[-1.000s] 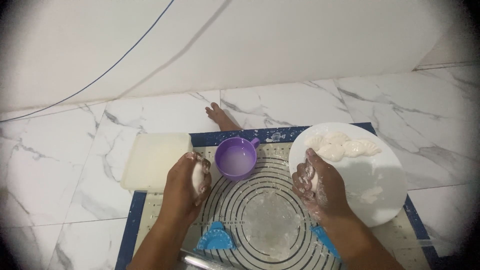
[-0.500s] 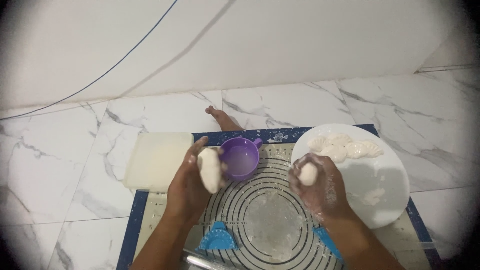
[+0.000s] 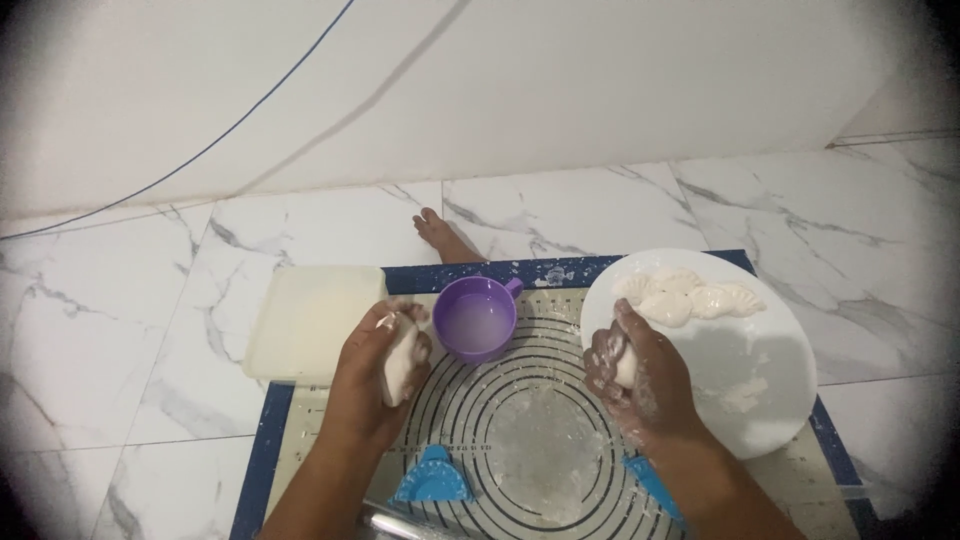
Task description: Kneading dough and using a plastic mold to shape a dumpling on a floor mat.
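While the left hand [image 3: 375, 385] grips a long lump of dough [image 3: 401, 364] at nine o'clock of the purple cup [image 3: 478, 319], the right hand [image 3: 640, 375] curls around a small piece [image 3: 626, 368], seemingly pinched off. That piece probably needs flattening on the mat [image 3: 540, 440] before joining the dumplings [image 3: 690, 297] at the plate's [image 3: 760, 380] twelve o'clock.

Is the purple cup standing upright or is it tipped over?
Upright. The purple cup stands on the mat with its round mouth facing up; pale whitish contents show inside. How full it is, I cannot tell.
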